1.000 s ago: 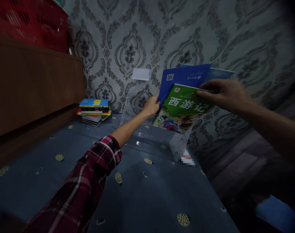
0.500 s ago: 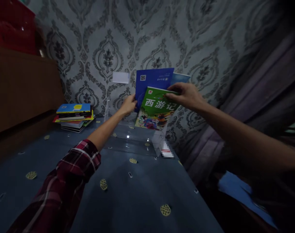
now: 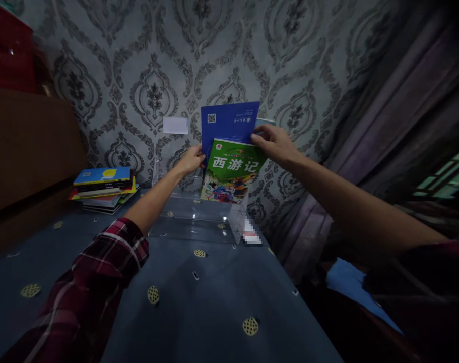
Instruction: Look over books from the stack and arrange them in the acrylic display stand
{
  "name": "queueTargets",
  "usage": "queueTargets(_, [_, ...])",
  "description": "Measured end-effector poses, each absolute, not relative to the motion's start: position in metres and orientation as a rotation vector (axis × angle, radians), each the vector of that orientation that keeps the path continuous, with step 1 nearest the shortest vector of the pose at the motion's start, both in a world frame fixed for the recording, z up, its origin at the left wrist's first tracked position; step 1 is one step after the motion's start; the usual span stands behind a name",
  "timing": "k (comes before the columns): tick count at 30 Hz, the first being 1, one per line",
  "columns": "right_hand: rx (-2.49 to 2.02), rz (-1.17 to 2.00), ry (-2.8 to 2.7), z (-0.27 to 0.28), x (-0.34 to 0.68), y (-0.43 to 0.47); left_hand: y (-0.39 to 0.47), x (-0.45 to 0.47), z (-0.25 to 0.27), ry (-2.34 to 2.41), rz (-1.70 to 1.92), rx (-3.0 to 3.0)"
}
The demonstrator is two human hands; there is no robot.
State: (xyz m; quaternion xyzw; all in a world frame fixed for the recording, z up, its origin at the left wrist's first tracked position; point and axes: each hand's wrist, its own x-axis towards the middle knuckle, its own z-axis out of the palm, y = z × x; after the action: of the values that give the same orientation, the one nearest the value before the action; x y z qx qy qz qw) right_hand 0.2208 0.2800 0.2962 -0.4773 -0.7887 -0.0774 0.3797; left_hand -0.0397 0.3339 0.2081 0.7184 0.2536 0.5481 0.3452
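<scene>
A blue book [image 3: 229, 121] stands upright over a clear plastic rack [image 3: 191, 226] by the wall, with my left hand [image 3: 191, 160] closed on its left edge. In front of it a green book [image 3: 233, 171] with large white characters and cartoon figures leans slightly. My right hand [image 3: 272, 143] is closed at the green book's top right corner, its fingertips overlapping the blue book's right edge. A pale blue book [image 3: 266, 122] shows partly behind my right hand; what supports it is hidden.
A stack of books [image 3: 103, 184] lies at the left, near a brown wooden cabinet [image 3: 28, 151]. The blue patterned tabletop [image 3: 214, 297] ends at the right, beside a purple curtain [image 3: 320, 201]. A white card [image 3: 175, 125] is against the wallpaper.
The green book has turned more upright and overlaps the blue book more. My right hand has shifted in toward the blue book, covering less of the green cover. The whole view has swung slightly.
</scene>
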Motion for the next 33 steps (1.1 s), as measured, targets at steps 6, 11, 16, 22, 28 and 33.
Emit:
queueTargets(6, [-0.996, 0.149, -1.886, 0.293, 0.227, 0.3, 0.331, -0.04, 0.21, 0.789, 1.318, 2.088])
queueTargets(11, [-0.771, 0.437, -1.68, 0.286, 0.235, 0.313, 0.323, -0.038, 0.215, 0.976, 1.177, 2.282])
queueTargets(16, [-0.77, 0.608, -1.571, 0.28, 0.242, 0.314, 0.312, -0.042, 0.217, 1.093, 1.131, 2.411])
queueTargets(22, [-0.798, 0.698, -1.538, 0.279, 0.246, 0.311, 0.308, -0.038, 0.229, 1.097, 1.496, 2.429])
queueTargets(28, [-0.887, 0.737, -1.52, 0.273, 0.249, 0.311, 0.317, -0.035, 0.227, 1.038, 1.422, 2.152])
queueTargets(33, [-0.876, 0.824, -1.513, 0.264, 0.25, 0.311, 0.319, -0.038, 0.214, 1.007, 1.33, 1.991])
